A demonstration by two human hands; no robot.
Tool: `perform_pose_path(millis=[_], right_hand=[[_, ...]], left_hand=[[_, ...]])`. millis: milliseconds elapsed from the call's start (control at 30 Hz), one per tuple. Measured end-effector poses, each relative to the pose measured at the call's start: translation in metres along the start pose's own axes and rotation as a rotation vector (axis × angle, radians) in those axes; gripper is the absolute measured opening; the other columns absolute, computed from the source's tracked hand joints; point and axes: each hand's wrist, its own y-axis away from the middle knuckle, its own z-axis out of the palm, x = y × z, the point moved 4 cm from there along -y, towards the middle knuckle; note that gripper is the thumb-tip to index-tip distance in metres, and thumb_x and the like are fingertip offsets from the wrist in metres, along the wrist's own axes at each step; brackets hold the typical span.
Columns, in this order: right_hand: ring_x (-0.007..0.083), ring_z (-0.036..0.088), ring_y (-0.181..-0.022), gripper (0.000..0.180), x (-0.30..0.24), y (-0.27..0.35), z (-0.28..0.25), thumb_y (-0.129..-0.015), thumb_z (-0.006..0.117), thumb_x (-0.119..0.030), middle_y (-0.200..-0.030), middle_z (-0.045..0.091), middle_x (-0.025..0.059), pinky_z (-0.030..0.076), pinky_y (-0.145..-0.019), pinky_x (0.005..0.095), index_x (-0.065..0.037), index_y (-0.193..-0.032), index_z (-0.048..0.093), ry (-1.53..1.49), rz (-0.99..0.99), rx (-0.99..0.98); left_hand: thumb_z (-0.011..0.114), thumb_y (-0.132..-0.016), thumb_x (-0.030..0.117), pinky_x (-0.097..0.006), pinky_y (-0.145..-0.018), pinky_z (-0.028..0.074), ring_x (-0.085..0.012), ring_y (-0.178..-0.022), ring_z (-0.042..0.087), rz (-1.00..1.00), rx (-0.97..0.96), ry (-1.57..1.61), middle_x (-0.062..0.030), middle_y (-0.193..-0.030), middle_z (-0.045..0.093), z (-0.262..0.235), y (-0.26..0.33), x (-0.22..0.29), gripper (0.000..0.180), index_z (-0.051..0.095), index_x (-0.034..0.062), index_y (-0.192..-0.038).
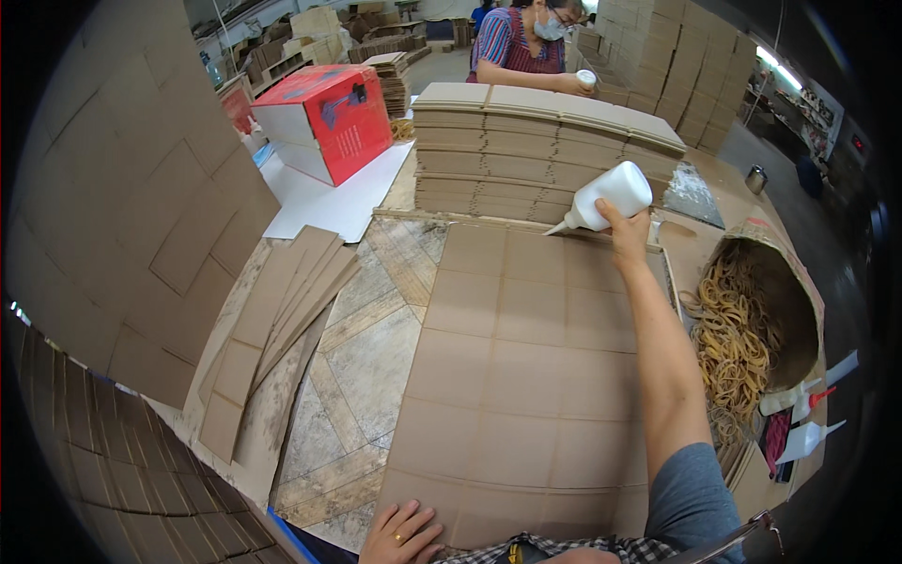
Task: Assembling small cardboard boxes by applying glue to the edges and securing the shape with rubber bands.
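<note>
Creased brown cardboard sheets point(526, 376) lie flat in front of me, in a block of rectangular panels. My right hand point(628, 231) grips a white squeeze bottle point(615, 193) at the far edge of the sheets. The bottle is tilted, and its narrow nozzle points down and left, close to that edge; whether anything comes out is too small to see. At the near left corner of the cardboard, my left hand point(402, 534) rests flat with its fingers apart, holding nothing.
Behind the sheets stands a tall stack of folded cardboard point(545, 155); beyond it a masked person point(521, 47) holds a white container. Rubber bands point(733, 348) spill from a tipped basket at right, near other squeeze bottles point(803, 440). Left are cardboard strips point(272, 320) and a red box point(343, 122).
</note>
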Motion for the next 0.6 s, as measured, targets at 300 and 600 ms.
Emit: perform_pose_path(millis=[300,600], right_hand=[[0.0151,0.062,-0.072,0.049,-0.013,-0.027,-0.105,-0.068,0.079,-0.018,-0.091,0.062,0.0082,0.049,-0.045,0.0253,-0.004,-0.108,0.053,0.088,0.032,0.104],[0.0239,0.062,-0.093,0.057,-0.038,-0.041,-0.177,-0.064,0.081,-0.020,-0.101,0.064,0.0147,0.049,-0.080,0.0346,0.000,-0.110,0.053,0.431,-0.100,0.254]], left_hand=[[0.074,-0.070,0.020,-0.052,-0.093,0.040,-0.0395,-0.112,0.052,-0.006,-0.035,-0.032,-0.0166,-0.116,0.058,0.003,0.000,-0.001,0.037,0.065,0.0056,-0.103],[0.071,-0.073,0.024,-0.053,-0.091,0.041,-0.0416,-0.113,0.049,0.072,-0.075,-0.092,-0.0191,-0.119,0.055,0.010,0.007,-0.010,0.038,0.063,0.0062,-0.106]])
